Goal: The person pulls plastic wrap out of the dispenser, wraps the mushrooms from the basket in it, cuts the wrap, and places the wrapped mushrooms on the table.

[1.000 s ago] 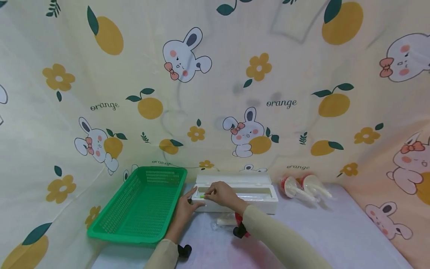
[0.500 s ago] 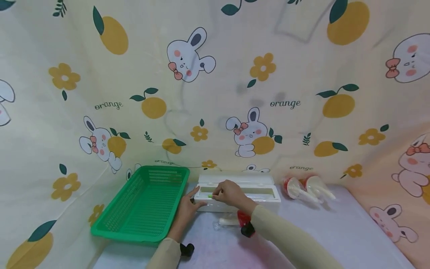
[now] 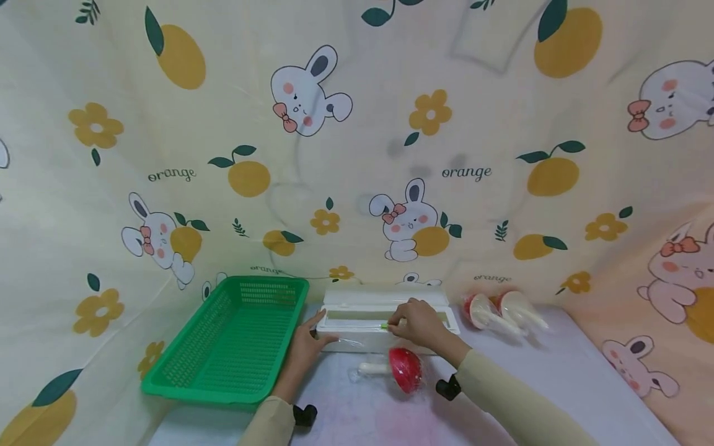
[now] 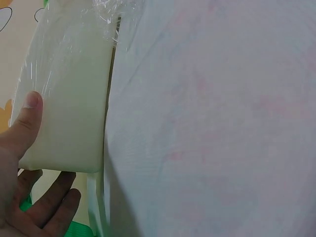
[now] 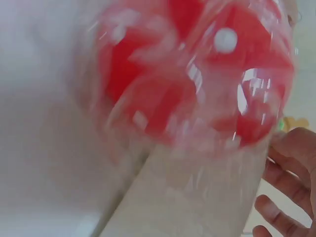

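A long white cling film dispenser (image 3: pixel 357 342) lies with its lid up, clear film draped over its front. My left hand (image 3: pixel 304 347) grips its left end, the thumb on the front face and the fingers at the end, as the left wrist view shows with the dispenser (image 4: pixel 69 118) close up. On the front rim, right of the middle, my right hand (image 3: pixel 426 325) pinches a small green slide cutter (image 3: pixel 384 326). Just in front lies a film-wrapped toy mushroom (image 3: pixel 406 370) with a red cap and white stem. The mushroom's cap (image 5: pixel 173 84) fills much of the right wrist view.
A green plastic basket (image 3: pixel 229 347) stands left of the dispenser, close to the left forearm. Two more wrapped mushrooms (image 3: pixel 502 313) lie at the back right of the white-covered table (image 3: pixel 558 365). A printed curtain (image 3: pixel 346 155) hangs behind.
My right hand has slid rightward along the dispenser's front rim with the slide cutter, uncovering the red mushroom in front. The left hand keeps its grip on the left end.
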`<state>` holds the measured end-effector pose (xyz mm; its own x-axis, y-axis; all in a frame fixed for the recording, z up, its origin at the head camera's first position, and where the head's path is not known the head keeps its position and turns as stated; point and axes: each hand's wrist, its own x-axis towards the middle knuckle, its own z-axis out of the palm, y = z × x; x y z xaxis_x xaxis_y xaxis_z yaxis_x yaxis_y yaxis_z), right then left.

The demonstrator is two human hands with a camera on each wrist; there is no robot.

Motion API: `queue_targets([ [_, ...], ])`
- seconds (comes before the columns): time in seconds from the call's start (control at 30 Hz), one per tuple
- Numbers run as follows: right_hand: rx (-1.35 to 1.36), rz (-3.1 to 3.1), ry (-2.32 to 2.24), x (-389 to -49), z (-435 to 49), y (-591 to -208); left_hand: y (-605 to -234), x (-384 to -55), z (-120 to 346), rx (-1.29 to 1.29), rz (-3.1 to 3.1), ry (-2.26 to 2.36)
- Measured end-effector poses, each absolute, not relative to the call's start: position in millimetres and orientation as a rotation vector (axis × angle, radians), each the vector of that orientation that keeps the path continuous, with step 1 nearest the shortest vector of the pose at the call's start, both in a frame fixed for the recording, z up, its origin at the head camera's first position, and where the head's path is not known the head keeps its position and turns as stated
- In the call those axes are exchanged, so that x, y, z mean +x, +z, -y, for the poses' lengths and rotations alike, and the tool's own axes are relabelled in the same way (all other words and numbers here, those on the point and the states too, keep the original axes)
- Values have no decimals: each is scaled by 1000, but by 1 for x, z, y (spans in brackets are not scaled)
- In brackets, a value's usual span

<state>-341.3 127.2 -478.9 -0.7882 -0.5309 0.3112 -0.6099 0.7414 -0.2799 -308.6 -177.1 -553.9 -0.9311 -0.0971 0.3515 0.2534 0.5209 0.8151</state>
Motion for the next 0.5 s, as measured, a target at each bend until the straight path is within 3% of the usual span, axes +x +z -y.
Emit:
queue_targets([
  [0.23, 877, 2766, 448, -340, -159, -474, -554, -308, 177, -155, 2413, -1379],
  [0.5, 704, 2851, 630, -340, -202, -481, -552, -308, 179, -107, 2420, -1349],
])
